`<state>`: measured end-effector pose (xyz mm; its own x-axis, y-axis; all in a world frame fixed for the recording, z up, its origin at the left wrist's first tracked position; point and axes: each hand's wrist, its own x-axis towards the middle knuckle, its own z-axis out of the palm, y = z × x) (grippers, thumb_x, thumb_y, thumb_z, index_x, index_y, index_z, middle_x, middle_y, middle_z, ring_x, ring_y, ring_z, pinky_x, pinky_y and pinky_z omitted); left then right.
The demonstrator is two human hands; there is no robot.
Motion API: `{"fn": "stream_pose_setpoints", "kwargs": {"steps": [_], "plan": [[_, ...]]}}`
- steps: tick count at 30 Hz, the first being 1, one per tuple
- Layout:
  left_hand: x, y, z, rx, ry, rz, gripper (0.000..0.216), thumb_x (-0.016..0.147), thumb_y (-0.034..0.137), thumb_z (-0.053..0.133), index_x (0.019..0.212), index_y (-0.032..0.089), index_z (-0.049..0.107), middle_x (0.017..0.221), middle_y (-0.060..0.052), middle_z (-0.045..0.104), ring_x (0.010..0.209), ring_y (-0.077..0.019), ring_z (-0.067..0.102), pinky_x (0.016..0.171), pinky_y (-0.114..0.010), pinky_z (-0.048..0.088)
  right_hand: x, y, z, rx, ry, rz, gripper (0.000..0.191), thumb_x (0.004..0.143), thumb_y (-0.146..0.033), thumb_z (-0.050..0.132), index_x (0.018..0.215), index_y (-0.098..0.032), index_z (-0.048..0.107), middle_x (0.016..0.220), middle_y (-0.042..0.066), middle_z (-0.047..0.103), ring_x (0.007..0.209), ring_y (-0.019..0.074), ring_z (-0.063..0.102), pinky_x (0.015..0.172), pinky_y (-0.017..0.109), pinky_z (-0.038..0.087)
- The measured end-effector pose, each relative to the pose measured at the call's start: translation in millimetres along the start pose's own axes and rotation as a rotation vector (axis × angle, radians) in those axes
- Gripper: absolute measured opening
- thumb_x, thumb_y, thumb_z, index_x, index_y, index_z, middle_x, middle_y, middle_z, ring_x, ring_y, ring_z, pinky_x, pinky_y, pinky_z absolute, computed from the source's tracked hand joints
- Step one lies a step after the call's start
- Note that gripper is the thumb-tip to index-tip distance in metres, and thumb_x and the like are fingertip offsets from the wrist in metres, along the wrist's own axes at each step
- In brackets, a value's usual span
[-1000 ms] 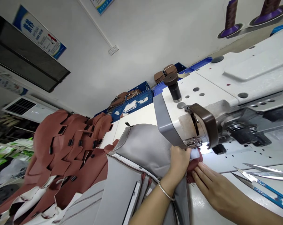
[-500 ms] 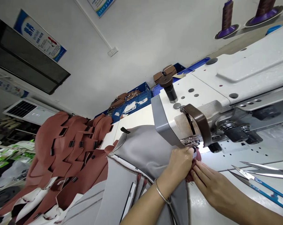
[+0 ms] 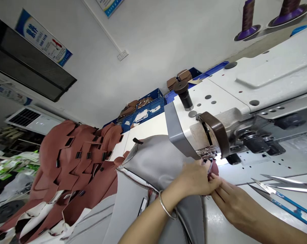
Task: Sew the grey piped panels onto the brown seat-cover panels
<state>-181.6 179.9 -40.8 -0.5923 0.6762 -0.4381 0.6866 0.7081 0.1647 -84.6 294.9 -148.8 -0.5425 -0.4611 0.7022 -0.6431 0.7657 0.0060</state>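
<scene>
My left hand (image 3: 195,179), with a metal bangle on the wrist, is closed on the edge of the grey and reddish-brown fabric piece (image 3: 156,159) right under the head of the white sewing machine (image 3: 245,98). My right hand (image 3: 228,200) pinches the same reddish-brown edge (image 3: 213,166) from the right, fingertips touching the left hand's. The fabric end sits at the lit presser foot (image 3: 206,156). The grey panel drapes down toward me.
A heap of reddish-brown cut pieces with black clips (image 3: 74,169) lies at left. Scissors (image 3: 283,191) rest on the table at right. Blue bins (image 3: 143,112) with leather parts stand behind the machine. Thread cones (image 3: 247,17) sit on top.
My left hand has slid down and right over the fabric edge, its fingers now meeting my right hand's fingertips. The light fabric end beneath the foot is now covered.
</scene>
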Motion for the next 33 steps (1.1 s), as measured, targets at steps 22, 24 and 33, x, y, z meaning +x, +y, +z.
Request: {"fn": "stream_pose_setpoints", "kwargs": {"steps": [22, 24, 33], "plan": [[7, 15, 23, 0.151, -0.008, 0.000, 0.034, 0.087, 0.014, 0.041, 0.119, 0.005, 0.046, 0.083, -0.009, 0.065, 0.071, -0.0220, 0.063, 0.051, -0.031, 0.039, 3, 2, 2, 0.069, 0.021, 0.015, 0.033, 0.078, 0.002, 0.039, 0.093, -0.001, 0.069, 0.094, 0.023, 0.066, 0.096, 0.0310, 0.062, 0.085, 0.048, 0.054], [8, 17, 23, 0.151, -0.017, 0.005, 0.029, 0.087, 0.014, 0.040, 0.114, 0.006, 0.049, 0.083, -0.010, 0.064, 0.070, -0.0218, 0.063, 0.052, -0.030, 0.041, 5, 3, 2, 0.085, 0.033, 0.029, 0.033, 0.078, 0.003, 0.039, 0.090, -0.003, 0.070, 0.090, 0.021, 0.066, 0.091, 0.0292, 0.062, 0.083, 0.047, 0.055], [12, 15, 29, 0.117, 0.042, 0.011, 0.019, 0.086, 0.013, 0.039, 0.098, 0.011, 0.054, 0.076, -0.006, 0.060, 0.065, -0.0195, 0.059, 0.050, -0.028, 0.041, 8, 6, -3, 0.111, 0.024, 0.030, 0.032, 0.080, 0.002, 0.039, 0.089, 0.000, 0.070, 0.086, 0.021, 0.066, 0.087, 0.0284, 0.062, 0.080, 0.044, 0.057]]}}
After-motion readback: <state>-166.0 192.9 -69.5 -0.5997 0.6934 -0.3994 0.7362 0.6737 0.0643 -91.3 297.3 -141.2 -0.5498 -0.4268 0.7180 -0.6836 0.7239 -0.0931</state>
